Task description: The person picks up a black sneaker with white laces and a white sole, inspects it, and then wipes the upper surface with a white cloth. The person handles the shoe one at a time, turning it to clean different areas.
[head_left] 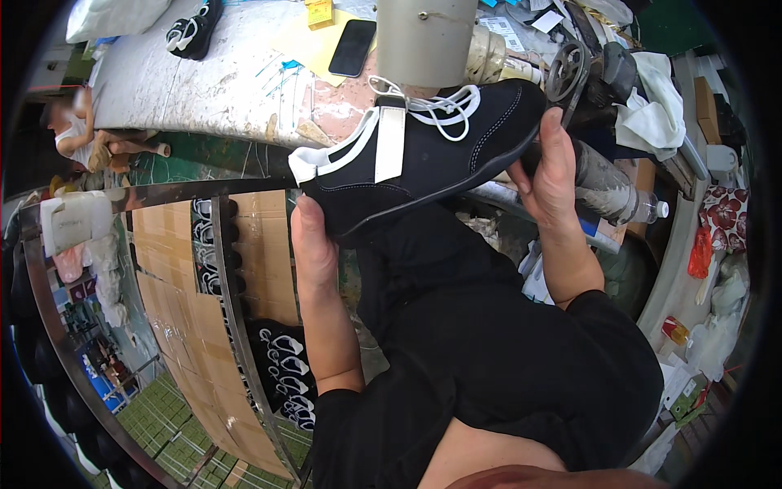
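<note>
A black shoe (440, 151) with white laces, a white strap and a white-trimmed collar lies sideways between my two hands. Its heel points left, its toe right. My left hand (316, 257) is closed on the heel end, thumb up along the back. At the toe, my right hand (552, 175) grips with the thumb raised beside the tip and the fingers partly hidden under the sole. The upper side of the shoe is close to the lower end of a thick grey machine column (425, 45); whether they touch I cannot tell.
The worktable (228, 90) carries a phone (353, 49), a small yellow box (319, 14) and another dark shoe (195, 33). At left stands a metal rack with cardboard (179, 318) and several shoes (285, 367). A handwheel (568, 69) and bottle (648, 208) are right. A person (77, 138) sits far left.
</note>
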Motion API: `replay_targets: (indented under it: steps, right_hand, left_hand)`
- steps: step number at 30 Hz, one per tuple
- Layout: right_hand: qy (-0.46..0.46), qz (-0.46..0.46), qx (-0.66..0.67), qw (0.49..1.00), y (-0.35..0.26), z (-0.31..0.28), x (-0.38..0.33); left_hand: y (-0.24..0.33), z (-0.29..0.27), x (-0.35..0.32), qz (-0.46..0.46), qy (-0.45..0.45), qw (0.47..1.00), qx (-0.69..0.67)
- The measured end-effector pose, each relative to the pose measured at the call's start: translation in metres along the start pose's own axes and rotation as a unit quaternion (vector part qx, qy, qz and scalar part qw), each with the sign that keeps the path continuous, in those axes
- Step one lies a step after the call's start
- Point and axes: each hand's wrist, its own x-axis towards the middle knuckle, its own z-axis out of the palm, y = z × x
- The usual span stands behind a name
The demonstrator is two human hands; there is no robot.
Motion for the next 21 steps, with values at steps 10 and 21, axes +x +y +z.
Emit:
replay_targets:
  steps: [10, 21]
  right_hand:
    - [0.018, 0.022, 0.063, 0.998, 0.008, -0.024, -0.015]
    - [0.049, 0.013, 0.039, 0.998, -0.006, -0.053, -0.041]
  left_hand:
    - [0.019, 0.022, 0.014, 0.013, -0.015, 1.000, 0.016]
    - [0.017, 0.046, 0.051, 0.006, -0.032, 0.999, 0.030]
